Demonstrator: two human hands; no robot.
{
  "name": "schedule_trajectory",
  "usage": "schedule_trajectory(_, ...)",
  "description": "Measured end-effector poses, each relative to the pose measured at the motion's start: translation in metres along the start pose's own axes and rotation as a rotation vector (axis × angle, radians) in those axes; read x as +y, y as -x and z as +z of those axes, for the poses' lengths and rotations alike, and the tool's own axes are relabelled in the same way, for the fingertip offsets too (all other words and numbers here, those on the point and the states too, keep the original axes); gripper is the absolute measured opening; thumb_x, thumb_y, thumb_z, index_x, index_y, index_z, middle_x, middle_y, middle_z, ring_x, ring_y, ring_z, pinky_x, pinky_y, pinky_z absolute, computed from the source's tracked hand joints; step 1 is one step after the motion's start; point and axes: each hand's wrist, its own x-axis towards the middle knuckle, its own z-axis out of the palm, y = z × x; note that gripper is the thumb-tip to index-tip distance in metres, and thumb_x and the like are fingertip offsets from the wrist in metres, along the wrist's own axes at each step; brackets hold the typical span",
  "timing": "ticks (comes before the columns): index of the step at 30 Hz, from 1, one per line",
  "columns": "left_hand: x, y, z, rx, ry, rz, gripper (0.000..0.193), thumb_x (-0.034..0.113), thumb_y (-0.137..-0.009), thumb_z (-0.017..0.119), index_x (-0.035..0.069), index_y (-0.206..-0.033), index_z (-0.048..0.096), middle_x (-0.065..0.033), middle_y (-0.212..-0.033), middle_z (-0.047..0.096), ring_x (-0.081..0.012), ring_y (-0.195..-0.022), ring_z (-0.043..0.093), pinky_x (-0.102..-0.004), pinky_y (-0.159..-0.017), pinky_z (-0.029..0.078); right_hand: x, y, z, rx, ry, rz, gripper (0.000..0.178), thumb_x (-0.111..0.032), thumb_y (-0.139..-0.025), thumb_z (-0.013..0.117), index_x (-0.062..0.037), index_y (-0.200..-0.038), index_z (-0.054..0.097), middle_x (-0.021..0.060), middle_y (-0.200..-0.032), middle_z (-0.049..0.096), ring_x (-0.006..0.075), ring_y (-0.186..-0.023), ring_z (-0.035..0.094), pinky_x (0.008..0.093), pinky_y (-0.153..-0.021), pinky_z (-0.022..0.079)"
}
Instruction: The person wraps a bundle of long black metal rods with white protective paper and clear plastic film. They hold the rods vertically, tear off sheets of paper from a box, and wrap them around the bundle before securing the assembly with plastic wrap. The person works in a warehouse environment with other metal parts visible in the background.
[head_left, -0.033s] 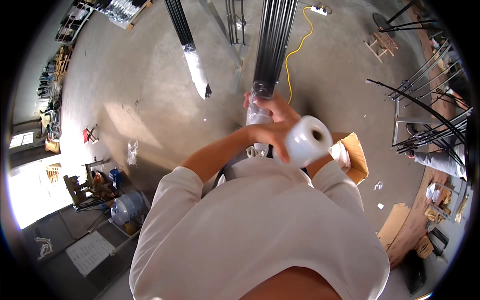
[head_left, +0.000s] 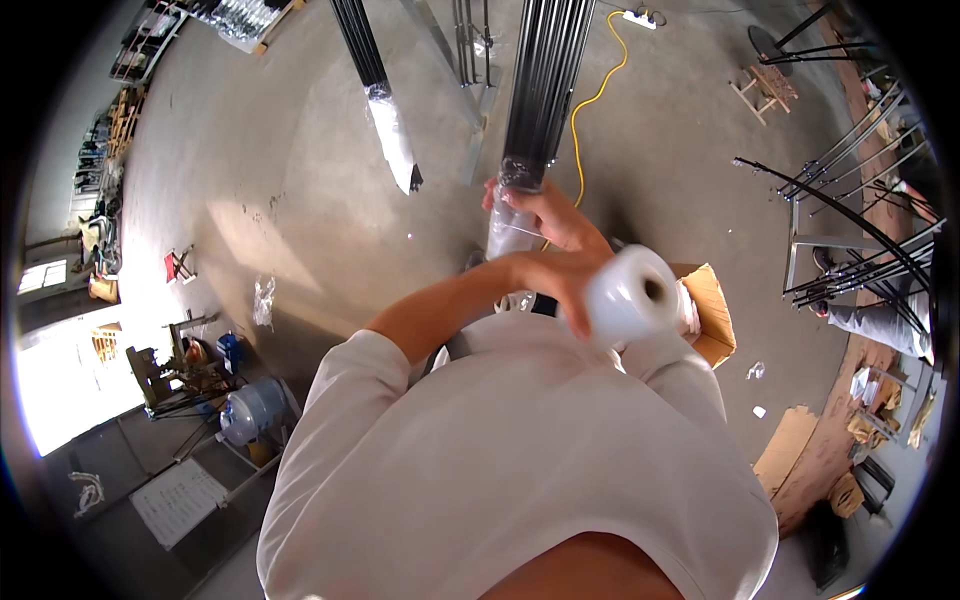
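A bundle of long black tubes (head_left: 545, 90) reaches toward me from the top of the view. Clear plastic film (head_left: 512, 225) is wrapped around its near end. My right hand (head_left: 560, 218) grips that wrapped end, with fingertips showing on its far left side. Crossing in front, my left hand (head_left: 565, 280) holds a roll of clear stretch film (head_left: 628, 298) by its left end. The roll is slightly blurred, and its hollow core faces right. A thin strand of film shows by the wrapped end. The roll hides most of my right forearm.
A second black tube bundle (head_left: 360, 50) with a white-wrapped end lies to the left. Right of me stands an open cardboard box (head_left: 710, 315). A yellow cable (head_left: 598, 95) crosses the floor to a power strip (head_left: 640, 20). Metal racks with black rods (head_left: 850, 215) stand far right.
The film roll and my left hand have moved slightly right and down. The near end of the tube bundle, with my right hand on it, has shifted slightly left.
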Motion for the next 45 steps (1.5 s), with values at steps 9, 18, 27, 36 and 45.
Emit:
schedule_trajectory(9,-0.025,0.049,0.004,0.400,0.247,0.097,0.090,0.020,-0.043,0.082,0.002,-0.120,0.040,-0.0107,-0.110,0.052,-0.0210,-0.103,0.050,-0.0364,-0.092,0.037,-0.018,0.002,-0.006,-0.207,-0.340,-0.035,0.056,-0.031,-0.071,0.064,-0.0025,-0.116,0.046,0.0109,-0.101,0.057,0.0213,-0.094,0.054,0.0324,-0.084,0.041)
schedule_trajectory(18,-0.062,0.102,-0.016,0.918,0.353,0.312,0.086,0.010,-0.043,0.072,0.002,-0.122,0.039,-0.0062,-0.109,0.052,-0.0173,-0.100,0.050,-0.0322,-0.090,0.038,-0.049,-0.030,-0.034,-0.080,0.009,-0.096,0.033,-0.016,-0.080,0.056,0.0019,-0.107,0.050,0.0192,-0.103,0.058,0.0307,-0.100,0.054,0.0405,-0.088,0.041)
schedule_trajectory(27,-0.098,0.073,-0.076,0.617,0.052,0.180,0.100,0.019,-0.043,0.080,0.006,-0.130,0.032,-0.0089,-0.121,0.046,-0.0205,-0.115,0.040,-0.0359,-0.098,0.029,-0.154,-0.031,0.008,0.228,0.047,-0.409,0.039,-0.014,-0.084,0.052,0.0088,-0.114,0.042,0.0238,-0.105,0.055,0.0330,-0.094,0.058,0.0403,-0.084,0.046)
schedule_trajectory(36,-0.091,0.063,-0.073,0.804,0.397,0.377,0.085,0.006,-0.051,0.073,0.005,-0.126,0.033,-0.0072,-0.114,0.049,-0.0194,-0.107,0.046,-0.0348,-0.094,0.033,-0.193,-0.074,0.008,0.293,0.268,-0.553,0.018,0.003,-0.076,0.056,0.0046,-0.094,0.055,0.0171,-0.079,0.062,0.0257,-0.071,0.063,0.0352,-0.067,0.053)
schedule_trajectory(45,-0.107,0.123,-0.086,0.867,0.516,0.500,0.057,0.008,-0.055,0.068,-0.002,-0.109,0.051,-0.0076,-0.099,0.058,-0.0185,-0.092,0.055,-0.0323,-0.084,0.042,-0.180,-0.152,0.058,0.186,0.258,-0.446,0.016,0.003,-0.075,0.056,0.0037,-0.091,0.056,0.0149,-0.078,0.061,0.0239,-0.071,0.062,0.0353,-0.069,0.052)
